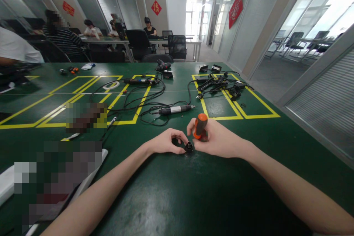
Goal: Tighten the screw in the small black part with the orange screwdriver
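In the head view, my right hand [218, 138] is closed around a screwdriver [201, 124] with an orange and grey handle. The handle stands nearly upright, and its shaft cannot be made out. A small black round part [188, 147] with a raised, hollow-looking centre sits on the green table just left of that hand. My left hand [167, 141] curls beside this part, thumb and fingertips pinching its left side. The screwdriver is above and to the right of the part, apart from it.
An electric screwdriver [177, 110] with a black cable lies beyond my hands. More tools and cables [221, 84] are heaped at the back right. Yellow tape [132, 122] marks rectangles on the table [155, 199]. Blurred-out items lie at left. People sit at desks beyond.
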The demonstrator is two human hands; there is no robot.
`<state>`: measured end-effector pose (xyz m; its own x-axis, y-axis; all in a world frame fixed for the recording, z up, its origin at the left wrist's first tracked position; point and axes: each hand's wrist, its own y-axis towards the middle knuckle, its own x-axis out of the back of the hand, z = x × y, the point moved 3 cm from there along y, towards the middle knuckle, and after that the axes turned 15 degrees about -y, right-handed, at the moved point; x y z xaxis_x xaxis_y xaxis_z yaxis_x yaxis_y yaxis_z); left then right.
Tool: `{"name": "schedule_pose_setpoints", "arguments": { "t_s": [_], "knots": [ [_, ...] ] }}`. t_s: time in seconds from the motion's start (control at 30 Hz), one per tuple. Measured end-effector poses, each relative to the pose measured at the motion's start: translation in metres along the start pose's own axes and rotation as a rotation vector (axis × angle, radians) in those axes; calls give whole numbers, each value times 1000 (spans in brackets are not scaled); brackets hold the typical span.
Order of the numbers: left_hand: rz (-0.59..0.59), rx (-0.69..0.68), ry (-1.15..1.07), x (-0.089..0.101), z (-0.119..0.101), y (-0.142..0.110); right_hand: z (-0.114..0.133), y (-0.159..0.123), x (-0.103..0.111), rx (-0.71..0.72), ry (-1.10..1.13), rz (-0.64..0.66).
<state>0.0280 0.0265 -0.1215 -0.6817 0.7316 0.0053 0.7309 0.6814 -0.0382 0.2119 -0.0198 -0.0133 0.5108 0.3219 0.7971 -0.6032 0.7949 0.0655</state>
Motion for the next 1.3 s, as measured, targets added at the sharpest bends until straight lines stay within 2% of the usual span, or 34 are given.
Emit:
{"name": "schedule_pose_setpoints", "arguments": {
  "t_s": [0.1, 0.33, 0.47, 0.6, 0.73, 0.87, 1.03, 1.17, 1.3],
  "knots": [
    [13, 4, -11, -1, 0, 0, -3, 1, -2, -1, -12, -2],
    [-35, 24, -37, 2, 6, 0, -3, 1, 0, 10, -25, -18],
    [-15, 42, -35, 4, 10, -1, 3, 0, 0, 6, -32, 7],
    [15, 42, 20, 3, 4, -1, 2, 0, 0, -37, -81, -13],
    [50, 16, 82, 0, -3, -2, -1, 1, -1, -57, -49, 5],
    [8, 31, -13, 2, 2, 0, 0, 1, 3, -45, -54, -41],
    [4, 77, -7, 7, 10, 1, 0, 0, 2, -22, -48, -39],
    [18, 74, 27, 6, 7, 0, -5, -2, -1, -24, -5, -3],
    [37, 37, 74, 4, 3, 0, -5, -1, 1, -40, 25, -24]
  ]
}}
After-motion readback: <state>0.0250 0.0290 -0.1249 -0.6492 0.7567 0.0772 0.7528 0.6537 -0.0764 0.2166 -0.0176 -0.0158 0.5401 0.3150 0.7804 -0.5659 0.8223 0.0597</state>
